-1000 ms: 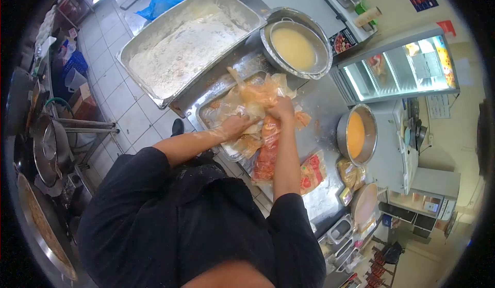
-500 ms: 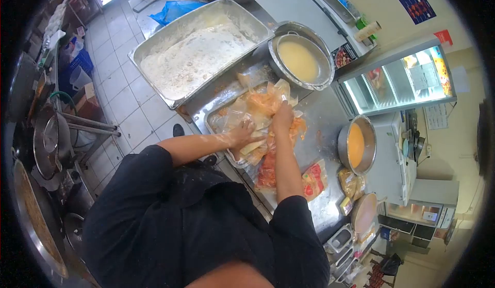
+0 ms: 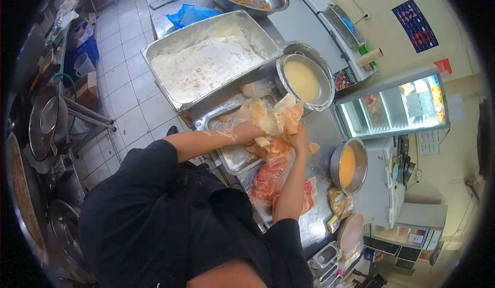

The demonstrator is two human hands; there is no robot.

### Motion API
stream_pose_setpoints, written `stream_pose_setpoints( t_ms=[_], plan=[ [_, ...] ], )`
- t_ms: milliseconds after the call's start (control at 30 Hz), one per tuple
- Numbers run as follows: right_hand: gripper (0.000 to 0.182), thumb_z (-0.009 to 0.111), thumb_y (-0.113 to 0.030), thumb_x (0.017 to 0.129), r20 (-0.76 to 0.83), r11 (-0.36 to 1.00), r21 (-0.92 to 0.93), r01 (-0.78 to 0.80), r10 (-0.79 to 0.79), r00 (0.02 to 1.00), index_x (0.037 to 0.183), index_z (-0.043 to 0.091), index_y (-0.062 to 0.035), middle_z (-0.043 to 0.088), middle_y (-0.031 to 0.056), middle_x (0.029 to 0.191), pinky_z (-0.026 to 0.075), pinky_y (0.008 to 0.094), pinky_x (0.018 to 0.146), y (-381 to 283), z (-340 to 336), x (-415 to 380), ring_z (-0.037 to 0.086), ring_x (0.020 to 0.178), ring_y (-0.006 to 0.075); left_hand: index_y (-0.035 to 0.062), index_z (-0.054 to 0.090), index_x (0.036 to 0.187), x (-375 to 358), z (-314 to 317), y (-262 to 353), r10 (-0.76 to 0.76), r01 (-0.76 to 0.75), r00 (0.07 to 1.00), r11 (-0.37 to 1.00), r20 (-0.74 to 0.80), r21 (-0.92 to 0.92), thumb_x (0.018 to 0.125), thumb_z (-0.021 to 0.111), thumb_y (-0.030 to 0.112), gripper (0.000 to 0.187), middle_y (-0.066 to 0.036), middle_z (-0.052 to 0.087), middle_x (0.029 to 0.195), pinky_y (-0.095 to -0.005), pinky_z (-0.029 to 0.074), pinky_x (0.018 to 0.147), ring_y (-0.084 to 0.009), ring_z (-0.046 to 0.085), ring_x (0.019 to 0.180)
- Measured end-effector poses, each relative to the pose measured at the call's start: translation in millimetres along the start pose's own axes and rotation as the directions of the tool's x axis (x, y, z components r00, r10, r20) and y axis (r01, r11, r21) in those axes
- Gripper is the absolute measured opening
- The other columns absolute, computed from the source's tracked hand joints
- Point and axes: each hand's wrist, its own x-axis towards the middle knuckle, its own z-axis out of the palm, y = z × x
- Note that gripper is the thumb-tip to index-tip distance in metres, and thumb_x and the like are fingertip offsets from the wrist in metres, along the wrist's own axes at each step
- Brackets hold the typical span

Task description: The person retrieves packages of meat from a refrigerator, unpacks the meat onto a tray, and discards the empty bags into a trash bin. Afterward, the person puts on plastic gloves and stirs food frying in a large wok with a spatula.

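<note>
Both hands are over a shallow metal tray on the steel table. My left hand is closed on the near edge of a clear plastic bag smeared with orange. On the right, my right hand grips an upper part of the crumpled plastic, its fingers wrapped round it. Below the hands lies a bag of pinkish-red meat. A red and white packet sits partly behind my right forearm.
Beyond the hands stand a deep pan of white flour and a bowl of pale liquid. To the right are a bowl of orange liquid, a yellowish bag and a round board. A lit glass-door fridge stands behind.
The hands have lifted the plastic from the tray and moved right with it. More of the tray and the red meat bag shows. The camera view has shifted slightly.
</note>
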Motion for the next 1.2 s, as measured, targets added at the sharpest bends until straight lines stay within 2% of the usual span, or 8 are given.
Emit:
stream_pose_setpoints(
  t_ms=[233, 367, 533, 600, 700, 867, 967, 1200],
  plan=[
    [0.047, 0.076, -0.023, 0.076, -0.480, 0.926, -0.007, 0.377, -0.334, 0.811, 0.113, 0.062, 0.0007, 0.065, 0.0196, 0.108, 0.047, 0.0431, 0.088, -67.9, -56.8, -13.4, 0.061, 0.106, 0.0338, 0.0198, 0.067, 0.112, 51.6, -117.5, 34.4, 0.099, -0.184, 0.939, 0.953, -0.330, -0.239, 0.071, 0.071, 0.010, 0.042, -0.009, 0.068, 0.098, -0.0367, 0.052, 0.077, -0.0288, 0.066, 0.090],
    [0.071, 0.080, -0.027, 0.073, -0.194, 0.998, 0.068, -0.006, 0.019, 0.981, 0.133, 0.049, -0.0020, 0.051, 0.0208, 0.132, 0.035, 0.0441, 0.105, -121.4, -92.7, -3.3, 0.047, 0.124, 0.0333, 0.0199, 0.068, 0.105, 58.8, -185.9, 26.7, 0.232, -0.333, 0.895, 0.915, -0.380, -0.227, 0.072, 0.071, 0.013, 0.033, -0.009, 0.068, 0.088, -0.0392, 0.051, 0.074, -0.0307, 0.065, 0.084],
    [0.101, 0.084, -0.032, 0.067, 0.210, 0.907, 0.418, -0.046, -0.047, 0.976, 0.147, 0.028, -0.0056, 0.033, 0.0167, 0.149, 0.020, 0.0429, 0.115, -140.5, -43.4, 37.9, 0.031, 0.137, 0.0290, 0.0155, 0.066, 0.100, 31.4, -287.1, -11.7, 0.323, -0.503, 0.795, 0.825, -0.514, -0.259, 0.070, 0.073, 0.010, 0.032, -0.005, 0.068, 0.093, -0.0377, 0.051, 0.076, -0.0289, 0.065, 0.087],
    [0.106, 0.084, -0.030, 0.067, -0.008, 0.745, 0.660, 0.095, -0.119, 0.993, 0.150, 0.022, -0.0067, 0.027, 0.0130, 0.152, 0.016, 0.0415, 0.116, -175.4, 10.2, 27.2, 0.027, 0.139, 0.0252, 0.0154, 0.066, 0.100, 14.8, -323.7, -33.6, 0.365, -0.516, 0.813, 0.813, -0.454, -0.270, 0.070, 0.072, 0.008, 0.032, -0.005, 0.068, 0.091, -0.0385, 0.051, 0.076, -0.0296, 0.065, 0.085],
    [0.089, 0.078, -0.028, 0.075, -0.322, 0.874, 0.458, 0.165, -0.010, 0.947, 0.146, 0.031, -0.0023, 0.039, 0.0075, 0.143, 0.030, 0.0363, 0.110, -248.4, 88.1, 25.8, 0.038, 0.132, 0.0235, 0.0142, 0.064, 0.105, -19.1, -356.7, -66.2, 0.390, -0.489, 0.868, 0.778, -0.307, -0.395, 0.070, 0.069, 0.004, 0.036, -0.007, 0.067, 0.095, -0.0398, 0.050, 0.079, -0.0311, 0.064, 0.088],
    [0.085, 0.074, -0.032, 0.077, -0.391, 0.624, 0.759, 0.185, 0.209, 0.897, 0.145, 0.033, -0.0044, 0.041, 0.0082, 0.142, 0.030, 0.0383, 0.111, -387.4, 162.2, 58.8, 0.039, 0.132, 0.0255, 0.0088, 0.052, 0.122, -63.2, -392.6, -120.3, 0.503, -0.452, 0.857, 0.626, -0.114, -0.636, 0.074, 0.059, -0.002, 0.049, -0.014, 0.056, 0.118, -0.0423, 0.041, 0.094, -0.0346, 0.051, 0.115],
    [0.080, 0.072, -0.034, 0.078, -0.372, 0.633, 0.760, 0.148, 0.238, 0.897, 0.143, 0.035, -0.0049, 0.043, 0.0094, 0.140, 0.030, 0.0386, 0.111, -419.5, 182.6, 90.2, 0.039, 0.131, 0.0267, 0.0079, 0.052, 0.123, -70.5, -412.5, -154.5, 0.579, -0.566, 0.778, 0.475, -0.244, -0.674, 0.075, 0.057, 0.000, 0.049, -0.016, 0.055, 0.117, -0.0432, 0.038, 0.097, -0.0350, 0.050, 0.114],
    [0.069, 0.065, -0.039, 0.082, -0.157, 0.757, 0.640, -0.132, 0.298, 0.942, 0.138, 0.042, -0.0059, 0.047, 0.0124, 0.136, 0.031, 0.0393, 0.110, -462.7, 259.9, 198.4, 0.041, 0.130, 0.0295, 0.0116, 0.046, 0.132, -102.8, -508.2, -264.4, 0.382, -0.405, 0.914, 0.859, -0.134, -0.314, 0.064, 0.074, 0.030, 0.076, -0.019, 0.047, 0.123, -0.0473, 0.036, 0.099, -0.0401, 0.043, 0.116]
  ],
)
